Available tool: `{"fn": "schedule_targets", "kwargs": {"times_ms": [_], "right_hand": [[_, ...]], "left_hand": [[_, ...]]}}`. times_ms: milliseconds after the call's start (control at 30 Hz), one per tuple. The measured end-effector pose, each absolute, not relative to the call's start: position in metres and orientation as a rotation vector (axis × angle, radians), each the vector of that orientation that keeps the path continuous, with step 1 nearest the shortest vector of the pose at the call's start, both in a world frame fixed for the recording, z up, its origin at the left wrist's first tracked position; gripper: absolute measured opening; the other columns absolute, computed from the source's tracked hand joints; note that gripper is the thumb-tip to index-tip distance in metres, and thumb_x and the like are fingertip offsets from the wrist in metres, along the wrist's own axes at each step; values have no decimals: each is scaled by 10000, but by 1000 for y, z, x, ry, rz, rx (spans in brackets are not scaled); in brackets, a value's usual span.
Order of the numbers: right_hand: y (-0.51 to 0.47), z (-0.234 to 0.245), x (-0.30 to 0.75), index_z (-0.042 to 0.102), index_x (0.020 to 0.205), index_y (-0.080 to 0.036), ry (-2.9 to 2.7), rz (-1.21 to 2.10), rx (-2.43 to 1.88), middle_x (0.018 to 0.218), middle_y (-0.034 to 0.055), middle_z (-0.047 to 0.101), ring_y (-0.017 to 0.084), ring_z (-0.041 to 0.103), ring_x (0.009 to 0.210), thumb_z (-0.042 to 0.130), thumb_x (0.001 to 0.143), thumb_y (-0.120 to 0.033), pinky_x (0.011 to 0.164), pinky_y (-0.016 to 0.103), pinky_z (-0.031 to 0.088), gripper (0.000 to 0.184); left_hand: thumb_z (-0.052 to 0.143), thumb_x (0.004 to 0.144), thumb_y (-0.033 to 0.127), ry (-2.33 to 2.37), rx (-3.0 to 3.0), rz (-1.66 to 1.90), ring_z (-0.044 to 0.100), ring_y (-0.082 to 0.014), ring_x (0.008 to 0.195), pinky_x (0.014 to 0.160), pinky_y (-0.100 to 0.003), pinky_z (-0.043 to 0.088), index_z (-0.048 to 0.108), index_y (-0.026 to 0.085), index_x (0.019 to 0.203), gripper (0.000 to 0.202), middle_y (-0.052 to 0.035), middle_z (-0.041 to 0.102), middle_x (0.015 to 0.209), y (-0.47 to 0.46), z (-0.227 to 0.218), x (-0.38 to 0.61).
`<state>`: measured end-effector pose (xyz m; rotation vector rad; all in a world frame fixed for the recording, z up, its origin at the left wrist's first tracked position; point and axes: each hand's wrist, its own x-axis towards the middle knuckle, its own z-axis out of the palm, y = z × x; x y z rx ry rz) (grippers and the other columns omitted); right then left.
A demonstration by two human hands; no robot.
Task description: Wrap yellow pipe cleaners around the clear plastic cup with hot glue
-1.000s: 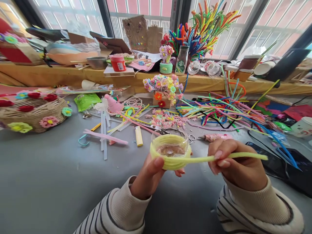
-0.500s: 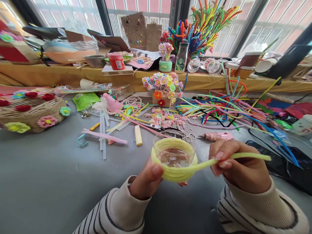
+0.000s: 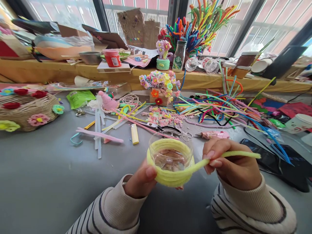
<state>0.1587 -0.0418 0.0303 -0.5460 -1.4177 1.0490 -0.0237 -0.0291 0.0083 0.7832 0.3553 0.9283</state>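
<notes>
A small clear plastic cup (image 3: 172, 143) is held above the grey table, with a yellow pipe cleaner (image 3: 175, 178) wound around it in several layers. My left hand (image 3: 141, 178) grips the wrapped cup from the left, thumb on its front; the other fingers are mostly hidden beneath and behind. To the right, my right hand (image 3: 231, 162) pinches the loose length of the pipe cleaner between thumb and fingers. That length runs taut from the cup to the pinch, and its free end sticks out past the hand.
Scissors (image 3: 174, 130), a yellow lighter (image 3: 134, 134) and a pink glue gun (image 3: 214, 134) lie beyond the cup. Loose pipe cleaners (image 3: 219, 107) pile up at the back right, near a black phone (image 3: 258, 151). A woven basket (image 3: 26, 113) with flowers stands at left.
My right hand has drawn a little closer to the cup, still pinching the pipe cleaner. The whole view has shifted slightly, so things appear further left.
</notes>
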Motion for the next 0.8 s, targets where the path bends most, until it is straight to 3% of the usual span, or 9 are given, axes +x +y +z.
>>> {"fn": "schedule_targets", "kwargs": {"times_ms": [300,467,800], "right_hand": [[-43,29,157,665,806,-186,-1414,1055,-560,673,-14,593,54,570,525,615,709,-79,478,165,470,152],[-42,29,156,663,801,-187,-1421,1032,-564,676,-12,598,53,564,529,618,707,-82,459,157,458,148],[-41,26,154,663,794,-201,-1423,1005,-597,658,0,607,72,556,532,616,705,-84,432,167,451,154]], "left_hand": [[669,500,556,392,849,892,627,-271,728,415,-255,460,510,186,1147,762,-129,633,976,-30,5,-26],[652,533,558,368,887,816,608,-196,559,450,-265,460,573,174,1047,647,-109,662,818,-28,3,-30],[516,716,500,-26,983,827,599,-122,573,478,-190,437,536,200,1135,515,-84,661,885,-23,3,-20]]}}
